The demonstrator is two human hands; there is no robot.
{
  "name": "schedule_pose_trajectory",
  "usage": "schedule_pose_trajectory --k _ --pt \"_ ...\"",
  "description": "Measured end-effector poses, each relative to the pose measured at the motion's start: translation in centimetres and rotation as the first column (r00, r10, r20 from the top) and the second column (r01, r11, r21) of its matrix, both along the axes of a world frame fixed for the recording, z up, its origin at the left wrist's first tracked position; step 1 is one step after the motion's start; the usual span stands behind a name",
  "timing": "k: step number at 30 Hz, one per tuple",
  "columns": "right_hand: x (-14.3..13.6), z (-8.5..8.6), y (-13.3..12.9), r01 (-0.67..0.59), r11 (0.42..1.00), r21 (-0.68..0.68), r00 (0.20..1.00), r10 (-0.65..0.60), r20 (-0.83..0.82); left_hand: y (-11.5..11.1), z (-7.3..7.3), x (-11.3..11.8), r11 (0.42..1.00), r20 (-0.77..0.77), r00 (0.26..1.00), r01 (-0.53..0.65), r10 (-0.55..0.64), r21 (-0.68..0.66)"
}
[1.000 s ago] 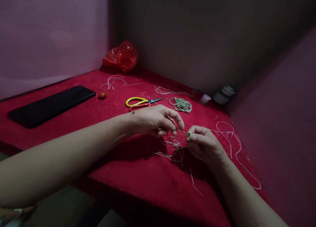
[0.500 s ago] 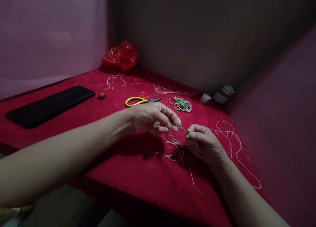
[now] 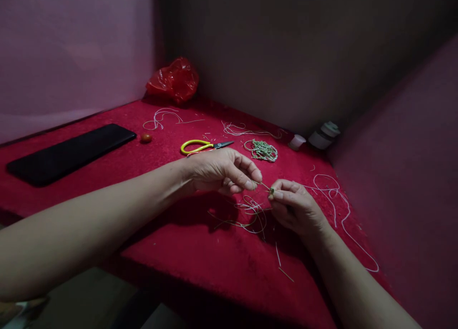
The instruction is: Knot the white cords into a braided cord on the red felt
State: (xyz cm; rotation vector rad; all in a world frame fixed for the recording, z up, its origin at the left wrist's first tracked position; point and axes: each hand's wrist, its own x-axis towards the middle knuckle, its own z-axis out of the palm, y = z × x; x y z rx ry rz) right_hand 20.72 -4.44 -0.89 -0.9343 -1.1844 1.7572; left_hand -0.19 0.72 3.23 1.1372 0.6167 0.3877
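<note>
My left hand [image 3: 232,171] pinches a thin greenish cord [image 3: 265,186] between thumb and fingers. The cord runs a short way across to my right hand [image 3: 296,205], which is closed with thumb and forefinger on a small dark green knot [image 3: 271,191]. Both hands are held just above the red cloth. Below them lies a loose tangle of pale and green cord [image 3: 252,207]. Behind the hands is a bundle of green and white braided cord [image 3: 264,150]. Scissors with yellow handles [image 3: 196,147] lie just beyond my left wrist.
A black phone-like slab [image 3: 71,152] and a small reddish-brown bead-like ball [image 3: 146,138] lie left on the red cloth [image 3: 186,267]. A red plastic bag [image 3: 173,81], a small white cup [image 3: 296,142] and a lidded container [image 3: 324,136] stand behind. White cord [image 3: 345,219] trails right.
My left thumb and fingers have closed further on the cord, and the thumb has shifted slightly right. My right hand keeps its pinch on the knot almost unmoved.
</note>
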Motion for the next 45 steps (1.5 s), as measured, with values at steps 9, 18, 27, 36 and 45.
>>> schedule_pose_trajectory --k 9,18,27,36,45 --pt "-0.1 0.1 -0.1 0.002 1.000 -0.005 1.000 -0.002 -0.009 0.3 -0.1 -0.2 0.989 -0.025 1.000 -0.010 0.014 0.145" --pt "-0.1 0.0 0.0 -0.020 0.999 0.033 0.999 0.021 -0.041 0.3 1.8 -1.1 0.768 -0.124 0.974 -0.068 0.189 0.637" --pt "-0.2 -0.1 0.1 -0.010 0.999 0.047 1.000 0.010 0.001 -1.4 4.3 -0.7 0.680 -0.037 0.920 -0.262 0.391 0.685" --pt "-0.4 -0.1 0.0 -0.021 0.998 0.060 0.999 0.023 -0.030 -0.8 6.0 1.2 0.516 -0.137 0.908 -0.097 0.396 0.851" --pt "-0.3 0.3 0.1 -0.003 0.994 0.110 0.997 0.012 -0.082 0.3 7.5 3.7 0.407 -0.227 0.901 0.063 0.368 0.911"
